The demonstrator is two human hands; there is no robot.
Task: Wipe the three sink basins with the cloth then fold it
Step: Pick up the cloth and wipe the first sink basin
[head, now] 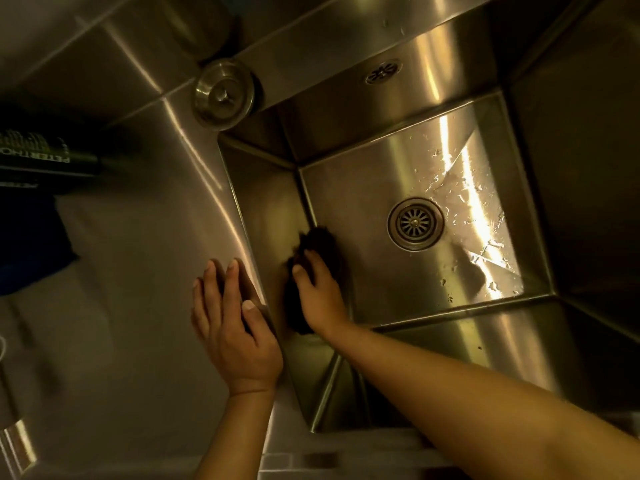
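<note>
The cloth (313,258), dark and bunched, sits low against the left wall of the sink basin (398,289), near the floor corner. Press it flat and sweep toward the drain (415,223), where droplets remain. Your right hand (320,292) presses on the cloth, fingers curled over it; your left hand (235,323) rests flat, fingers straight, on the desk (138,254) beside the rim.

The right hand (320,292) hides much of the dark cloth (318,244).
</note>
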